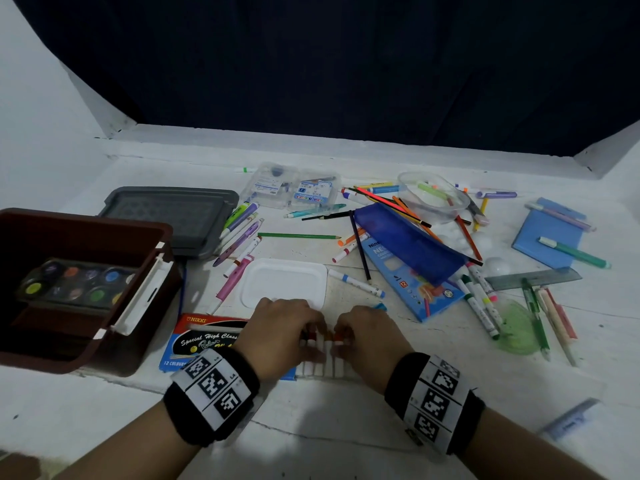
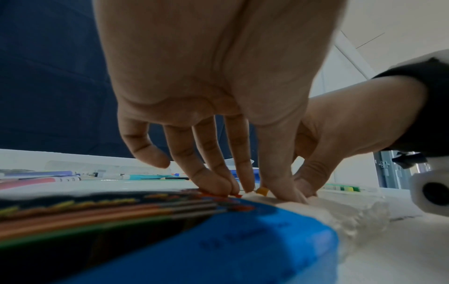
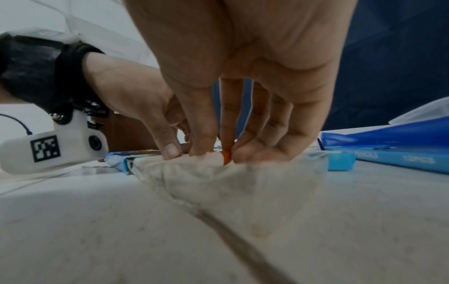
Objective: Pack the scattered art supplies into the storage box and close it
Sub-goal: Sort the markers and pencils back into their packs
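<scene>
A clear sleeve of white markers [image 1: 325, 362] with red and orange caps lies at the table's front, partly on a Nikki pencil box [image 1: 207, 337]. My left hand [image 1: 298, 327] and right hand [image 1: 360, 327] meet at its far end, each pinching it at the caps. In the left wrist view my left fingers [image 2: 226, 182] press on the red caps beside the crinkled sleeve [image 2: 340, 213]. In the right wrist view my right hand [image 3: 218, 149] pinches at an orange cap [image 3: 226, 156]. The brown storage box [image 1: 166, 244] stands open at left, with a paint palette [image 1: 76, 282] inside.
The grey lid [image 1: 173, 216] lies behind the box. A white tray [image 1: 284, 282] sits just beyond my hands. Loose markers and pencils, a blue pencil case [image 1: 408, 240], a blue pencil packet [image 1: 412, 285], a clear bowl [image 1: 433, 195], a blue notebook [image 1: 547, 233] and a ruler [image 1: 533, 277] fill the right.
</scene>
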Tool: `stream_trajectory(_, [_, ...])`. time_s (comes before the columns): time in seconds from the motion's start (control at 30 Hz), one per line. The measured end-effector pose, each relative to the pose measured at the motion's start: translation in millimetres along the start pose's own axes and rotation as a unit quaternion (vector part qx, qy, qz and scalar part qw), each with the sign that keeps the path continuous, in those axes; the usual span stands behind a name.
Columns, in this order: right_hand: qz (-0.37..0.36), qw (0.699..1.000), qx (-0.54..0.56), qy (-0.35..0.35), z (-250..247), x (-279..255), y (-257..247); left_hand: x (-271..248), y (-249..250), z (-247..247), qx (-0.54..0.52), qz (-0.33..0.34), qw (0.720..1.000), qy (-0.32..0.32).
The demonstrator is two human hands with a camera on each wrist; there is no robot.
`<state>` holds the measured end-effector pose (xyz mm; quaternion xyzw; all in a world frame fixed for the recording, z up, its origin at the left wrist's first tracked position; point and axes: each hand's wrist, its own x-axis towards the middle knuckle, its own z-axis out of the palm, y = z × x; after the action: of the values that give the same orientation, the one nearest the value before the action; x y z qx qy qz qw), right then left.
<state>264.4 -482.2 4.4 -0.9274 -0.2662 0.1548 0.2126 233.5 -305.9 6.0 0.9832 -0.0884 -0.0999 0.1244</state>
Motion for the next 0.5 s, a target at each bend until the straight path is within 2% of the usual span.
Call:
stream_trajectory(0.27, [-0.022, 0.999, -0.026, 0.001, 4, 3, -2, 11, -3, -9, -0.033, -0.036, 0.999, -0.01])
stream_trajectory(0.5, [-0.049, 0.997, -0.052, -0.002, 3, 5, -2, 25, 1, -11, 0.019, -0.017, 1.0, -0.001])
